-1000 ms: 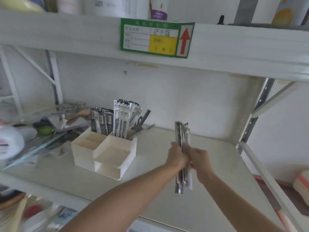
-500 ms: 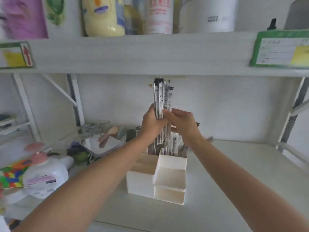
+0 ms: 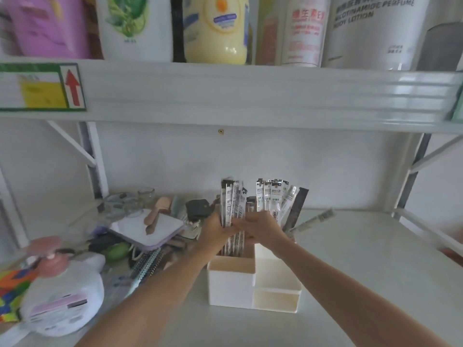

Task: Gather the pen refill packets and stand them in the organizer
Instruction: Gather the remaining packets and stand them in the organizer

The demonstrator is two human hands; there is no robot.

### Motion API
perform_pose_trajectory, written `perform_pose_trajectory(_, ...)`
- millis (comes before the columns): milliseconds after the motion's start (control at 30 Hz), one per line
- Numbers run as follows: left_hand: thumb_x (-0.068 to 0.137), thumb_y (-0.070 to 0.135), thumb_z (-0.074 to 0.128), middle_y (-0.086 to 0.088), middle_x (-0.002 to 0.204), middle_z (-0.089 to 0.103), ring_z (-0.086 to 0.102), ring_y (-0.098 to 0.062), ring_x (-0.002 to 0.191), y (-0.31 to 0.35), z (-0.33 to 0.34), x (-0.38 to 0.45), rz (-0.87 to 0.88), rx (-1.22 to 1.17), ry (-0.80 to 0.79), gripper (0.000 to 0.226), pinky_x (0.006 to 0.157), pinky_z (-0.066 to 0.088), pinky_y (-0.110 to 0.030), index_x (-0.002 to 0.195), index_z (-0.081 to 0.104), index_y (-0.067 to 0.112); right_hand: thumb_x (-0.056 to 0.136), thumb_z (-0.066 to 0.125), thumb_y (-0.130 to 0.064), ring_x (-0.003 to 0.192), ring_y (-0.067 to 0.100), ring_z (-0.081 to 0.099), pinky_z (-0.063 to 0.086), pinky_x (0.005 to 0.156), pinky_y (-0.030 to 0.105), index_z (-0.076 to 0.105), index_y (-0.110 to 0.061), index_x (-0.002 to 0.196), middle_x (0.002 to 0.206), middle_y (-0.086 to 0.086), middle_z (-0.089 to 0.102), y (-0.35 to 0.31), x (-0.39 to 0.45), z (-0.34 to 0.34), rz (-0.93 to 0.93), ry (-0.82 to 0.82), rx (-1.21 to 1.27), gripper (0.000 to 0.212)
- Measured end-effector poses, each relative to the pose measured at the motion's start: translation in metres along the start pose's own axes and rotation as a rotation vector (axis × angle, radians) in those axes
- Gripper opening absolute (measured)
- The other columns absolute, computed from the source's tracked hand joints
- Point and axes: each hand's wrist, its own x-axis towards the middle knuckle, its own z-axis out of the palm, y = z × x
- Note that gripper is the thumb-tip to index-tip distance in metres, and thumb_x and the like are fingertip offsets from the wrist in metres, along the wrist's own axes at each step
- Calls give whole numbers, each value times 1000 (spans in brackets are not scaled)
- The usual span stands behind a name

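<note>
Both hands were closed around one upright bundle of pen refill packets [image 3: 232, 209]. The left hand [image 3: 217, 230] gripped it from the left side and the right hand [image 3: 260, 227] pressed against it from the right, the fingers of the two meeting in front of the bundle. The packets' lower ends reached down into the back left compartment of the white organizer [image 3: 231, 284]; whether they touched its floor could not be told. Their tops stood well above the hands.

Just to the right, a second group of packets [image 3: 271, 199] stood in a rear compartment behind the right hand, fanned a little, with a dark packet [image 3: 298, 209] leaning out to the right. The organizer's two low front compartments on the right held nothing visible. One more packet [image 3: 314, 220] lay slanted beyond the organizer's right side; it was blurred.

The organizer sat on a white shelf [image 3: 363, 271]. To its left lay clutter: a pale tablet case [image 3: 155, 230] with a small wooden brush [image 3: 156, 216] on it, and a pump bottle [image 3: 62, 294] near the front edge. Bottles [image 3: 215, 28] lined the shelf above.
</note>
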Motion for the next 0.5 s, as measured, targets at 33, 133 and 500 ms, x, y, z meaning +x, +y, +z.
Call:
perform_pose_trajectory(33,71,25,77,2,99,71,69,-14,94,-2,-1,1,-14,8,-40,55,81,57,-25,119,56,11,82,66,-23,52,15,45,44,53,26,50,-11,52,64,16,52,3,1,-1,0,-1,-19,36)
perform_pose_trajectory(133,66,18,81,-4,117,67,64,-17,107,-1,-9,0,-5,120,-224,63,95,53,-35,122,53,16,82,65,-22,50,14,38,33,49,19,50,-12,52,52,1,43,9,2,-4,0,-41,-182,35)
perform_pose_trajectory(500,69,26,78,19,110,53,51,2,105,4,-25,-2,70,101,-74,60,106,34,-30,118,44,22,81,65,-33,82,11,63,37,50,5,60,-12,70,86,-2,65,18,-24,-17,-19,-9,-370,24)
